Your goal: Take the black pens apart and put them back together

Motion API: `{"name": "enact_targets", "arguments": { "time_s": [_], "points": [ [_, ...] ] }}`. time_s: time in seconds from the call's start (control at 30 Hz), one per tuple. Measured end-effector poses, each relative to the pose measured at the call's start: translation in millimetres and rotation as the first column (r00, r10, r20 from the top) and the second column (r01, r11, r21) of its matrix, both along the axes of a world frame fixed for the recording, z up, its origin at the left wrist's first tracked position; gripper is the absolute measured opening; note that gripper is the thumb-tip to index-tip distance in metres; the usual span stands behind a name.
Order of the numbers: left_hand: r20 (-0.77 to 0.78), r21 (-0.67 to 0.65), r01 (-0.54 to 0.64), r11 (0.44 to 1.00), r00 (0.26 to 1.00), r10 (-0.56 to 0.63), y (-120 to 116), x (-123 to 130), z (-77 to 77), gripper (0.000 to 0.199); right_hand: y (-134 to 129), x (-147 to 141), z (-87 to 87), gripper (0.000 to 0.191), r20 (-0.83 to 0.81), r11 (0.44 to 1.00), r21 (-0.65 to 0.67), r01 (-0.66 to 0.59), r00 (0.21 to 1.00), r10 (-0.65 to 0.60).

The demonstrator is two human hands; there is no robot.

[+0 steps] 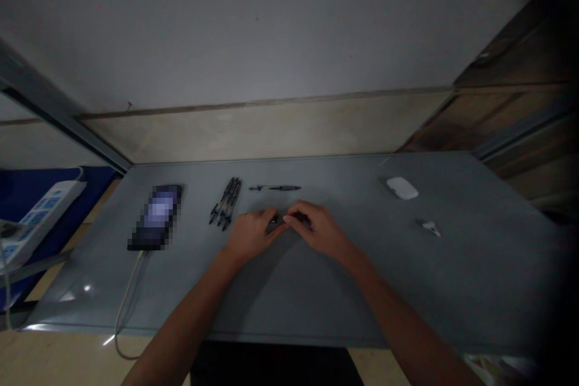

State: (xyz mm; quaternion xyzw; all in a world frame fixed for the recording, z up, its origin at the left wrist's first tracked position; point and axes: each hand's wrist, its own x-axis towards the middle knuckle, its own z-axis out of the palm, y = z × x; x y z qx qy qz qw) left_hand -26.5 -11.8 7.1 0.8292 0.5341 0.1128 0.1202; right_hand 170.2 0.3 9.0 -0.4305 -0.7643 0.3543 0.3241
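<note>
My left hand (251,235) and my right hand (316,229) meet at the middle of the grey table (344,289), with their fingers closed on a small dark object (283,221). The fingers hide most of it, though it looks like a pen or a pen part. Just beyond my left hand lie several black pens (225,203) side by side. One more slim black pen (274,187) lies crosswise above my hands, not touching them.
A phone (156,217) with a blurred screen lies at the table's left, its white cable (126,295) hanging over the front edge. To the right are a white earbud case (401,188) and a small white earbud (431,228). A white power strip (40,223) sits lower left.
</note>
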Motion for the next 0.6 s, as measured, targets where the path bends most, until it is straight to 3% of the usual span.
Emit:
{"name": "enact_targets", "arguments": {
  "time_s": [0.23,0.43,0.6],
  "points": [
    [-0.122,0.032,0.007,0.999,0.992,-0.003,-2.2,1.7,3.2,0.049,0.4,-2.5,-5.0,0.032,0.089,0.999,0.049,0.017,0.996,-0.021],
    [-0.168,0.062,0.024,0.998,0.986,-0.013,-5.3,1.6,5.6,0.055,-3.4,-7.6,-3.5,0.043,0.025,0.998,-0.040,0.041,0.999,-0.040],
    [-0.069,0.078,0.051,0.996,0.997,-0.046,-4.8,1.1,3.8,0.050,-2.3,-6.7,-3.4,0.048,-0.040,0.991,-0.110,0.076,0.996,-0.080]
  ]
}}
